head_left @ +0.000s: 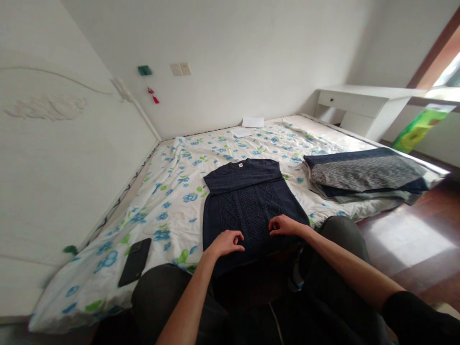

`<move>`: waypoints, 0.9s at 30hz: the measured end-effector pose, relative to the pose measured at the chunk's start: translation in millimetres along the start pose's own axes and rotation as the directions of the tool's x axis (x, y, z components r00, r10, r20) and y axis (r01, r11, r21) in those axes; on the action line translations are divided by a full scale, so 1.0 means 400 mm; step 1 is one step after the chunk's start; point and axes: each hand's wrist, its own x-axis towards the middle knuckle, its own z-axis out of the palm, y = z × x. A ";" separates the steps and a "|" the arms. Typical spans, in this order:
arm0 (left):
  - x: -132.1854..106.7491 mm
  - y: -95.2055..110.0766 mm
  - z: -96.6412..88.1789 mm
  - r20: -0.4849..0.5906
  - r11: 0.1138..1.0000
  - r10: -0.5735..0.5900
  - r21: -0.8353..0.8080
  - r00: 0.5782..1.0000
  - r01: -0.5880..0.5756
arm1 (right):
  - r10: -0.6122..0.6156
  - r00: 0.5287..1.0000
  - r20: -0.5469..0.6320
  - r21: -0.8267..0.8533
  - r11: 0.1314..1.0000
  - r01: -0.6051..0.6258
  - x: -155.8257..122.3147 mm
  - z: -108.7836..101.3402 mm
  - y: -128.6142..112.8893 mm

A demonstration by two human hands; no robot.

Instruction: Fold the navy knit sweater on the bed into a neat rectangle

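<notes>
A dark navy cable-knit sweater [251,206] lies flat on the bed in front of me, its collar at the far end and its sleeves folded across the upper chest. My left hand [229,243] is just over the lower left part of the sweater, with thumb and curled fingers apart and nothing between them. Over the lower right part is my right hand [282,225], loosely curved, also with a gap between thumb and fingers. Whether the fingertips touch the knit, I cannot tell. The sweater's hem hangs near the bed's front edge between my knees.
A black phone [135,261] lies on the flowered sheet [172,191] at left. Folded clothes [362,175] are stacked at right. Papers [252,122] rest by the wall. A white desk [359,108] and a green bag [420,127] stand beyond the bed.
</notes>
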 end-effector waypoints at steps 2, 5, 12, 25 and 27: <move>0.012 0.017 0.022 0.019 0.999 0.006 0.038 1.000 -0.006 | -0.028 0.998 0.048 0.034 0.999 0.026 0.007 0.008 -0.008; 0.018 0.016 0.027 0.027 0.998 0.012 0.062 1.000 -0.014 | -0.072 0.990 0.120 0.076 0.995 0.063 0.011 -0.005 -0.001; 0.018 0.011 0.006 0.073 0.998 0.066 0.007 0.995 -0.066 | -0.098 0.975 0.200 0.079 0.993 0.084 0.023 -0.007 0.000; 0.011 0.008 0.019 0.298 0.981 0.055 -0.195 0.953 0.004 | -0.072 0.907 0.415 0.236 0.971 -0.031 -0.009 -0.027 -0.018; 0.023 0.000 0.022 0.298 0.980 0.065 -0.199 0.952 -0.005 | -0.078 0.918 0.388 0.228 0.974 -0.014 0.005 -0.027 -0.010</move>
